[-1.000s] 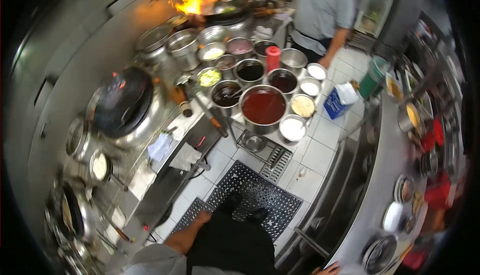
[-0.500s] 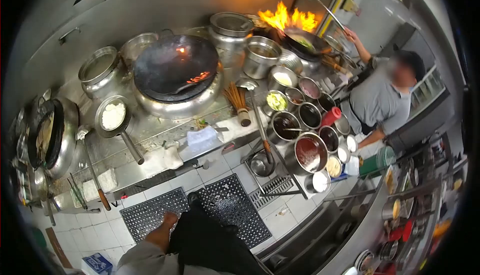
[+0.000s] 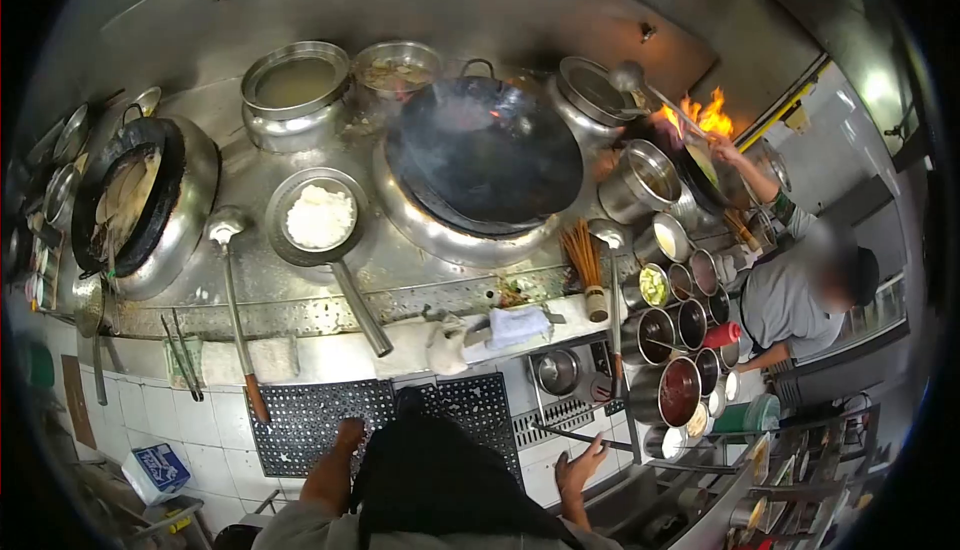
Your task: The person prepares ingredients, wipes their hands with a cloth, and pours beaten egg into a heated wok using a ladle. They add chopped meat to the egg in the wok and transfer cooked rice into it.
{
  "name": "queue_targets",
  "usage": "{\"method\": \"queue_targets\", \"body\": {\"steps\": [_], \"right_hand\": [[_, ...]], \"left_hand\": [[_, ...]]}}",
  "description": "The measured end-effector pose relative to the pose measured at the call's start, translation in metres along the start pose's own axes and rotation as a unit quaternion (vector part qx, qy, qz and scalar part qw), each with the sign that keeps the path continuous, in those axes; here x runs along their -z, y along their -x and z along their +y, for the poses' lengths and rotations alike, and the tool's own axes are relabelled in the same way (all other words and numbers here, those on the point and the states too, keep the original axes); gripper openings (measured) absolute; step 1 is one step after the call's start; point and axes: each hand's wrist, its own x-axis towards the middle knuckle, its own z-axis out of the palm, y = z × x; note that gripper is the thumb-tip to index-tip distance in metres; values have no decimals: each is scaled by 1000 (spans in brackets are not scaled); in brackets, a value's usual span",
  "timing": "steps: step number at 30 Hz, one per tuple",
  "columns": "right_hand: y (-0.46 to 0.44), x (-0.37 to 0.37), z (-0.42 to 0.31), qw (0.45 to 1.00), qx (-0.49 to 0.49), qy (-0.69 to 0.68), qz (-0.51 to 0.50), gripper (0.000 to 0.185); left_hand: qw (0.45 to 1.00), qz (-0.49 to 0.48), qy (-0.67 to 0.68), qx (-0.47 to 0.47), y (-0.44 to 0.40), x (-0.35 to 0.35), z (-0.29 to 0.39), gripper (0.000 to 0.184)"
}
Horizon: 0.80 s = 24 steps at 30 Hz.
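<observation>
My right hand (image 3: 582, 465) is raised in front of me with its fingers apart and nothing in it, nearest the rack of sauce pots. My left hand (image 3: 349, 433) hangs low beside my dark apron (image 3: 440, 480), over the floor mat; its fingers are hard to make out. Ahead, a black wok (image 3: 485, 155) sits tilted on its burner, with wisps of smoke above it. To its left, a long-handled perforated pan (image 3: 345, 285) holds white, lumpy food (image 3: 320, 218). A ladle (image 3: 232, 280) with a wooden handle lies left of that pan.
A co-worker (image 3: 795, 280) at the right holds a ladle over a flaming wok (image 3: 690, 155). Several sauce pots (image 3: 668, 390) crowd the right-hand rack. A bamboo brush (image 3: 588, 270), tongs (image 3: 182, 360) and folded cloths (image 3: 518, 325) lie along the stove's front edge. Another wok (image 3: 130, 200) stands at the left.
My view has swung left, so the stove appears farther right. My right hand has come into view. The co-worker's ladle has dropped lower, toward the flaming wok.
</observation>
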Motion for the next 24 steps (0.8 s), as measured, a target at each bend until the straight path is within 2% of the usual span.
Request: {"method": "queue_targets", "body": {"steps": [1,4,6,7,8,9,10,11,12,13,14,15,16,17,18,19,22,23,24], "right_hand": [[-19,7,-21,1000,-3,-9,7,94],[-62,17,-59,995,79,-3,63,93],[-79,26,-88,993,101,-49,43,91],[-84,29,-99,991,112,-72,31,90],[-88,28,-105,989,120,-78,21,89],[-92,26,-110,988,129,-84,11,89],[-95,22,-113,986,137,-92,2,89],[-97,17,-114,989,119,-88,-7,87],[-98,10,-114,989,135,-68,2,87],[-98,2,-112,988,149,-49,10,87],[-97,-4,-111,986,163,-29,19,87],[-95,-7,-112,985,167,-40,9,87],[-93,-7,-117,984,173,-42,3,87],[-91,-3,-125,983,178,-44,-4,88],[-91,-1,-130,982,184,-46,-11,88],[-94,-1,-132,980,190,-56,-18,86],[-106,-2,-132,978,182,-93,-33,83],[-110,-1,-133,976,189,-106,-38,81],[-116,0,-134,972,197,-118,-44,80]], "left_hand": [[999,4,-52,3,3,3,-2,21],[982,7,-190,0,10,8,-14,20],[972,16,-234,26,13,2,-17,20],[987,22,-67,148,18,1,-20,21],[958,27,103,264,24,0,-24,23],[889,32,268,370,31,1,-23,24],[970,-13,49,238,40,1,-20,22],[979,-57,-176,89,50,4,-12,21],[914,-96,-389,-67,55,5,-5,20],[983,-67,-145,90,57,-1,-2,19],[988,-42,-54,139,61,-7,0,18],[973,-29,77,218,64,-10,9,18],[908,-2,276,315,66,-13,22,18],[848,30,387,361,69,-15,35,20],[792,70,465,389,80,-2,70,21],[878,-42,270,392,54,-20,37,17],[912,-54,301,274,52,-13,44,17],[984,-17,102,142,49,-8,45,17],[994,19,-104,3,36,-12,29,17]]}}
